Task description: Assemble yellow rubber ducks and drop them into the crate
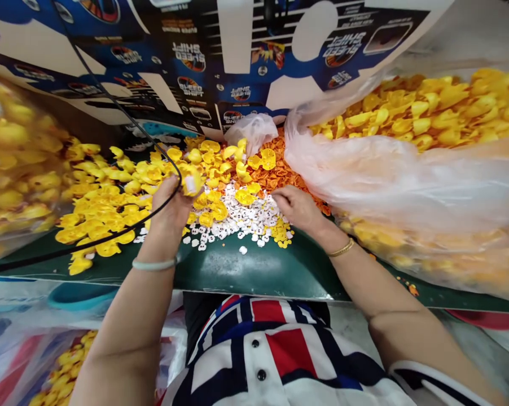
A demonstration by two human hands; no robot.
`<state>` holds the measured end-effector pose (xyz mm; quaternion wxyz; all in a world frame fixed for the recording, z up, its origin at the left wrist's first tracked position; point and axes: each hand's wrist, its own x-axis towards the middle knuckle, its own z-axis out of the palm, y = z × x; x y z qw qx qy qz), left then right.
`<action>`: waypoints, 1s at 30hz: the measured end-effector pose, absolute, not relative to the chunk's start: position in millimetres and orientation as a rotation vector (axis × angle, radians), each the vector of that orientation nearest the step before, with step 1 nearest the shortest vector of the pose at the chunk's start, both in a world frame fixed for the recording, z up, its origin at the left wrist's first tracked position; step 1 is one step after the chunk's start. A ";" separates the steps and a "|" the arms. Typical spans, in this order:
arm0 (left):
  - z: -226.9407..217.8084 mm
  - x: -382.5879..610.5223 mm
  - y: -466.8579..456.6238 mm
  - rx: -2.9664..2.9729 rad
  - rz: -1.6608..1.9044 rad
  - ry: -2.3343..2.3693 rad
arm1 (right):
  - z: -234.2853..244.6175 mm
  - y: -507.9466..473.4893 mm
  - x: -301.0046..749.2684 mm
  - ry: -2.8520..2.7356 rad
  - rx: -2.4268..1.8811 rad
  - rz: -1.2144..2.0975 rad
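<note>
One yellow piece (191, 183) is being grasped by the left hand (170, 203); the right hand (300, 210) is hanging beside white pieces (250, 217), its hold unclear. Picking is apparently running, likely calling for a fingertip pinch next.

Likely a toy-assembly workshop: yellow duck parts (104, 211) heaped left of centre, bulging plastic sack (364, 183) at right, green worktable (241, 273) beneath.

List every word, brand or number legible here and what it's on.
"SPEED SHIFT": repeated on the blue printed cardboard, some of it upside down.
Smaller print on that cardboard: too small or blurred to read.
Yellow piece in the left hand: white patch, nothing legible.
</note>
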<state>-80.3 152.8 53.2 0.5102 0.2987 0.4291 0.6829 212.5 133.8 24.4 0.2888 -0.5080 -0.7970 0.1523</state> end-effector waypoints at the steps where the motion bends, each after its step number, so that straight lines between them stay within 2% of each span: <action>1: 54.5 -80.7 136.5 0.661 1.601 0.982 | 27.2 140.7 218.0 -2.096 -1.412 0.426; 11: -2.1 -48.7 21.3 0.384 1.247 0.945 | 15.8 178.8 183.8 -2.228 -1.809 0.446; 19: -4.9 -57.1 5.6 0.436 1.226 0.821 | 18.4 183.7 192.4 -2.112 -1.835 0.626; 21: -3.1 -55.3 8.9 0.469 1.209 0.811 | 24.9 171.4 195.6 -2.057 -1.778 0.790; 26: -2.4 -43.8 22.9 0.566 1.151 0.838 | 41.0 122.6 184.5 -1.692 -1.340 1.641; 30: -7.1 -37.4 28.9 0.688 1.067 0.848 | 44.3 93.6 168.1 -1.787 -1.268 1.793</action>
